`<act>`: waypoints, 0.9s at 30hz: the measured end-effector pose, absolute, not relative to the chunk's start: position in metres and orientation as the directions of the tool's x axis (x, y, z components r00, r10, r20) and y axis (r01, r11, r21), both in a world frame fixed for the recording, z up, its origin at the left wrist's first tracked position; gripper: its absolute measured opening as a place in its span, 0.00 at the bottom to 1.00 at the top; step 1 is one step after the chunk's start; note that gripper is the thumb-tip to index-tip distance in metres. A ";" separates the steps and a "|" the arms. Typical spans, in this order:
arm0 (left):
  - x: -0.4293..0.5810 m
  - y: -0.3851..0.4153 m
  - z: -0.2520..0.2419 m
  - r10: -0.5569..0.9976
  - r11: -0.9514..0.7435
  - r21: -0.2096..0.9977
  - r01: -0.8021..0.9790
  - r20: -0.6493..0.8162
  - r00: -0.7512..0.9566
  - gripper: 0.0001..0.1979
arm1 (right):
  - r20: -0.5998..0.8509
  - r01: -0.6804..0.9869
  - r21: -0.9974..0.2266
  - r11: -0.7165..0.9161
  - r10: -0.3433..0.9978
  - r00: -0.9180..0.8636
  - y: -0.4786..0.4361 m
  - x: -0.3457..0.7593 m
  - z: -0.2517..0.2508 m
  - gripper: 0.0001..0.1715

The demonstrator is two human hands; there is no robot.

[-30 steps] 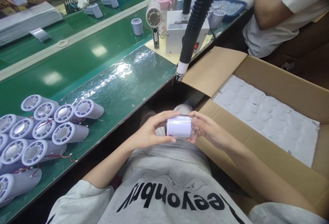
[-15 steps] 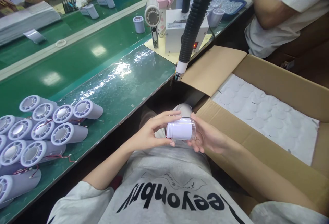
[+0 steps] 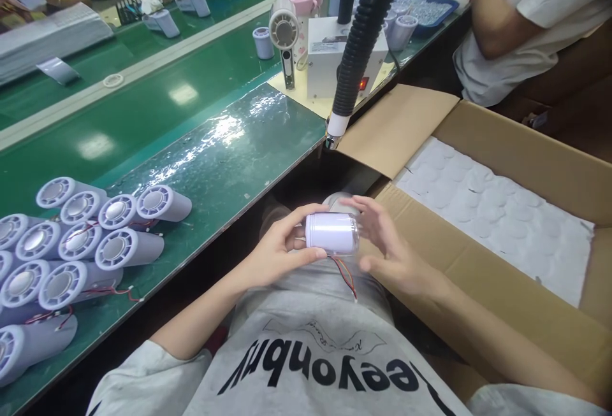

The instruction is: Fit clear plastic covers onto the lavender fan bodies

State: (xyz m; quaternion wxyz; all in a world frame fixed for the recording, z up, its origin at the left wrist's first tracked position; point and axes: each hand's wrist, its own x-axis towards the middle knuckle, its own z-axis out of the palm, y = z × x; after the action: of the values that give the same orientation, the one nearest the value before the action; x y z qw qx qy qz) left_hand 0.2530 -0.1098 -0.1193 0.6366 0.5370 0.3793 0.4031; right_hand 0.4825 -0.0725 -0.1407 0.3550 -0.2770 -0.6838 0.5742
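Above my lap, my left hand [image 3: 291,237] grips a lilac cylindrical fan housing [image 3: 331,234] lying sideways, thumb below and fingers over the top. A clear, shiny rim shows at its right end. Red and dark wires [image 3: 345,274] with a small white plug hang from its underside. My right hand [image 3: 385,237] is just right of that end, its fingers apart and curved, somewhat blurred; nothing is in it. On the bench to the left stand several similar lilac housings [image 3: 129,248] with round metal centres, some trailing red wires.
An open cardboard box [image 3: 516,301] holding a white moulded sheet [image 3: 492,206] is at my right. A black ribbed hose [image 3: 366,34] hangs before a grey-white machine [image 3: 347,65]. A handheld fan [image 3: 284,34] stands beside it. A co-worker's arm [image 3: 502,21] is at upper right.
My right hand has come off the housing's right end and opened. The housing has shifted slightly left and turned, bringing its wires into view. On the green belt, several parts have moved slightly.
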 end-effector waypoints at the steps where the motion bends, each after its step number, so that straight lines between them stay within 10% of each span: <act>1: 0.253 -0.110 -0.119 0.917 0.123 0.985 -0.119 -0.067 0.394 0.28 | 0.300 0.001 -0.926 0.379 0.735 -0.608 -0.072 0.484 -0.140 0.38; 4: 0.251 -0.110 -0.117 0.896 0.144 0.987 -0.077 -0.096 0.434 0.31 | 0.434 0.033 -0.789 0.614 0.593 -0.678 -0.070 0.488 -0.135 0.31; 10: 0.246 -0.107 -0.117 0.847 0.081 0.996 -0.046 -0.044 0.530 0.38 | 0.096 -0.044 -0.995 0.090 0.733 -0.673 -0.074 0.487 -0.128 0.28; 20: 0.251 -0.111 -0.127 0.832 0.134 0.989 -0.061 -0.079 0.549 0.39 | 0.164 0.065 -0.958 0.280 0.717 -0.678 -0.076 0.490 -0.124 0.25; 27: 0.261 -0.112 -0.127 0.877 -0.092 0.990 -0.104 0.130 0.463 0.39 | -0.006 -0.078 -0.994 -0.079 0.744 -0.668 -0.076 0.492 -0.123 0.42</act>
State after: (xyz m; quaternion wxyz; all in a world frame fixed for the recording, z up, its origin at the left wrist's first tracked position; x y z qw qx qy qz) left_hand 0.2610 -0.1125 -0.1266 0.5958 0.6136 0.3150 0.4114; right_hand 0.4921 -0.0762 -0.1229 0.3014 -0.2738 -0.6082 0.6814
